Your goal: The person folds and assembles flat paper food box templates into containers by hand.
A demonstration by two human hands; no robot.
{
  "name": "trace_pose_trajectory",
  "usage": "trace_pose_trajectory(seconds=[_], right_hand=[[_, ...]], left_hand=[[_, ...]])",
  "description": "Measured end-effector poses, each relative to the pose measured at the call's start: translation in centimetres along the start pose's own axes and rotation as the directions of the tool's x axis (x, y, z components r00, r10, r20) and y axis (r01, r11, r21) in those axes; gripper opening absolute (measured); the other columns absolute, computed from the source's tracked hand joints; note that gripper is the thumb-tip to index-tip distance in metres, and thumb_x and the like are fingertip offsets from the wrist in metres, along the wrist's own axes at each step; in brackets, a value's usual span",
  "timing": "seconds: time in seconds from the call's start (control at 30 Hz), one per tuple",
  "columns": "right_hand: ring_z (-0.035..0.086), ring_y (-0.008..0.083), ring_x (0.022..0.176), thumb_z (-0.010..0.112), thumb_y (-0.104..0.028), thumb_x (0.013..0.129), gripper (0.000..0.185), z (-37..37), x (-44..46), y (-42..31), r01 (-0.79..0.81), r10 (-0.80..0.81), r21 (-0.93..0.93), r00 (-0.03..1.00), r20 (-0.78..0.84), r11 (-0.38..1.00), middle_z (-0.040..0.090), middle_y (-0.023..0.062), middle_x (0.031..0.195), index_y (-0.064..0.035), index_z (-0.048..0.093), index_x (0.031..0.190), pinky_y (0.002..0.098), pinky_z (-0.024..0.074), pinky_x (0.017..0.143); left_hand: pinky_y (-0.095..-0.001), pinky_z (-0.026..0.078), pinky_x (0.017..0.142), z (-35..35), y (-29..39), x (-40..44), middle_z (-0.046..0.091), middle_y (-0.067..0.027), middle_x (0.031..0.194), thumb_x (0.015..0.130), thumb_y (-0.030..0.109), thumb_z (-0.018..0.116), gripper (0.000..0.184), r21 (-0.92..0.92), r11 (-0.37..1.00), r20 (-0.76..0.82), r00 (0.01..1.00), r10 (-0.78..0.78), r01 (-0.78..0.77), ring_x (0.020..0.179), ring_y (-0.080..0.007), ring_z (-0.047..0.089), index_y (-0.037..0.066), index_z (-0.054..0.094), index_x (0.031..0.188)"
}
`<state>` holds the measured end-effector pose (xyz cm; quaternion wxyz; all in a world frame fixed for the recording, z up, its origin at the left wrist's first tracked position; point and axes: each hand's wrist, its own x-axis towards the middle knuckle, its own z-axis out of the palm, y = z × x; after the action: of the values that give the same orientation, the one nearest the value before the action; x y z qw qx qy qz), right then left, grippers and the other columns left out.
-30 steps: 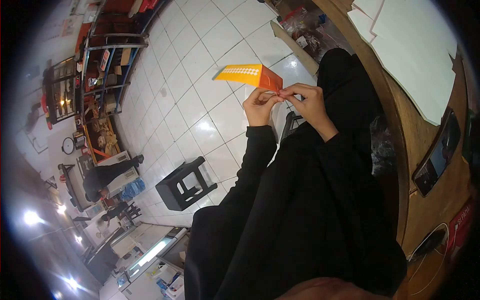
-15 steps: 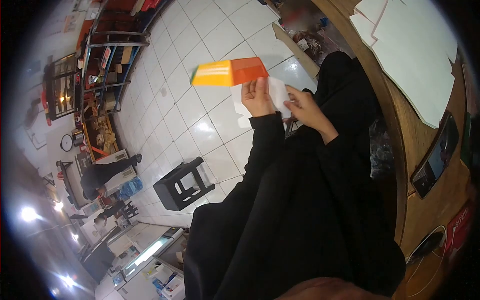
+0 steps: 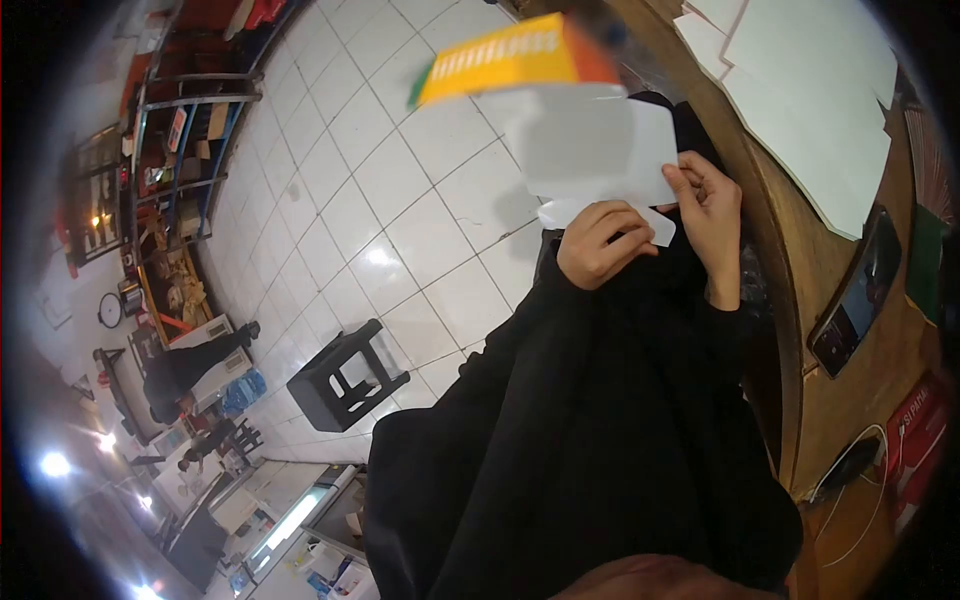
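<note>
A thin card carton [image 3: 585, 140], partly unfolded, is held in the air in front of the wearer, above the knees and the edge of the lap. Its inner side, turned to the viewer, is plain white, with a broad rounded-cornered panel and smaller flaps along the lower edge. The far end bends upward to show its printed outside: bright yellow with rows of white marks, a green edge at the left and orange-red at the right, all blurred.

The right hand [image 3: 708, 205] pinches the white panel's right edge between thumb and fingers. The left hand [image 3: 603, 245] is curled, its fingers bent together over the lower flap and gripping it; its thumb is mostly hidden.

Black clothing [image 3: 600, 430] covers the wearer's arms and lap. To the right, a curved wooden table [image 3: 850, 405] bears overlapping white sheets [image 3: 815, 110], a smartphone [image 3: 855, 295] and a red packet [image 3: 915, 430] beside a white cable [image 3: 882, 480].

To the left, a black stool [image 3: 318, 395] is on the white tiled floor [image 3: 440, 215]. Beyond are metal shelves [image 3: 205, 97] and a person in dark clothes [image 3: 180, 380].
</note>
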<state>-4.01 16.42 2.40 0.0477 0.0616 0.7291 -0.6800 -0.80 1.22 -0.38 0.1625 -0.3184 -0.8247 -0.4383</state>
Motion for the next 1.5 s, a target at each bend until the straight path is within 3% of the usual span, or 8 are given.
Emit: trace_pose_trajectory(seconds=[0.27, 0.33, 0.47, 0.7, 1.0, 1.2, 1.27, 1.5], right_hand=[[0.056, 0.0157, 0.053, 0.055, -0.006, 0.078, 0.011, -0.7, -0.9, -0.2, -0.009, 0.005, -0.309, 1.0, -0.014, 0.951, 0.058, 0.0127, 0.068, 0.0039, 0.056, 0.081, 0.0258, 0.0448, 0.049], [0.055, 0.0191, 0.052, 0.056, -0.005, 0.077, 0.009, -1.0, -1.3, -0.6, 0.039, -0.044, -0.457, 0.999, 0.0, 0.889, 0.058, 0.0136, 0.07, 0.004, 0.056, 0.08, 0.0274, 0.0434, 0.05], [0.056, 0.023, 0.059, 0.057, 0.001, 0.073, 0.008, -1.1, -2.6, -1.2, 0.237, -0.278, -0.492, 0.961, -0.01, 0.838, 0.056, 0.0142, 0.074, 0.0034, 0.058, 0.081, 0.0288, 0.0422, 0.054], [0.058, 0.0196, 0.063, 0.058, 0.003, 0.072, 0.015, -1.8, -4.2, -2.6, 0.095, -0.084, -0.438, 0.996, 0.044, 0.894, 0.056, 0.0133, 0.073, 0.002, 0.058, 0.086, 0.0289, 0.0435, 0.056], [0.049, 0.0144, 0.054, 0.059, 0.002, 0.072, 0.019, -2.6, -4.8, -1.3, 0.068, -0.093, -0.494, 0.995, -0.025, 0.867, 0.054, 0.0089, 0.067, -0.0021, 0.056, 0.09, 0.0234, 0.0407, 0.053], [0.054, 0.01, 0.061, 0.058, 0.002, 0.073, 0.015, -1.9, -5.1, -0.5, 0.067, -0.094, -0.335, 0.993, -0.065, 0.94, 0.058, 0.0088, 0.069, -0.0006, 0.056, 0.088, 0.0219, 0.0424, 0.056], [0.056, 0.01, 0.063, 0.059, 0.002, 0.073, 0.014, -1.4, -5.2, -0.8, 0.042, -0.076, -0.308, 0.992, -0.099, 0.95, 0.059, 0.0088, 0.07, 0.0002, 0.056, 0.086, 0.0214, 0.0432, 0.057], [0.059, 0.0094, 0.063, 0.064, 0.001, 0.069, 0.01, -0.4, -5.8, -0.2, 0.026, -0.086, -0.298, 0.978, -0.19, 0.954, 0.061, 0.0087, 0.069, 0.0023, 0.057, 0.076, 0.0206, 0.0449, 0.059]], left_hand=[[-0.0294, 0.046, 0.061, 0.8, 0.3, -1.2, 0.056, -0.0078, 0.076, 0.06, 0.003, 0.069, 0.025, 0.003, 0.999, 0.052, 0.998, -0.033, 0.033, 0.071, -0.0231, 0.056, 0.003, 0.059, 0.083], [-0.0259, 0.046, 0.062, 1.3, 1.5, -1.1, 0.058, -0.0071, 0.071, 0.067, 0.002, 0.065, 0.016, -0.22, 0.848, -0.009, 0.868, -0.496, 0.482, 0.066, -0.0176, 0.058, 0.001, 0.059, 0.082], [-0.0227, 0.046, 0.065, 2.1, 2.1, -0.5, 0.061, -0.0057, 0.075, 0.076, 0.008, 0.061, 0.011, -0.419, 0.506, 0.158, 0.61, -0.776, 0.753, 0.067, -0.0087, 0.057, -0.001, 0.058, 0.082], [-0.0215, 0.045, 0.065, 2.1, 1.8, -1.2, 0.061, -0.0053, 0.071, 0.076, 0.008, 0.061, 0.011, -0.591, 0.399, 0.195, 0.604, -0.773, 0.701, 0.068, -0.0085, 0.057, -0.001, 0.058, 0.083], [-0.0204, 0.045, 0.066, 1.7, 2.5, -0.1, 0.059, -0.0057, 0.079, 0.078, 0.005, 0.059, 0.014, -0.549, 0.447, 0.195, 0.628, -0.753, 0.707, 0.071, -0.0096, 0.056, -0.001, 0.055, 0.089], [-0.0209, 0.046, 0.068, 2.1, 1.4, -0.5, 0.059, -0.0071, 0.081, 0.078, 0.002, 0.058, 0.01, -0.629, 0.318, 0.272, 0.584, -0.765, 0.709, 0.074, -0.0113, 0.057, -0.003, 0.054, 0.085], [-0.0196, 0.046, 0.069, 2.0, 1.3, -0.4, 0.06, -0.0091, 0.083, 0.075, -0.004, 0.058, 0.007, -0.717, 0.125, 0.366, 0.523, -0.77, 0.686, 0.075, -0.0108, 0.058, -0.003, 0.054, 0.081], [-0.0224, 0.048, 0.073, 2.5, 0.7, -1.7, 0.06, -0.0117, 0.086, 0.073, -0.008, 0.057, 0.01, -0.812, 0.035, 0.402, 0.602, -0.69, 0.583, 0.08, -0.0132, 0.058, -0.004, 0.055, 0.082]])
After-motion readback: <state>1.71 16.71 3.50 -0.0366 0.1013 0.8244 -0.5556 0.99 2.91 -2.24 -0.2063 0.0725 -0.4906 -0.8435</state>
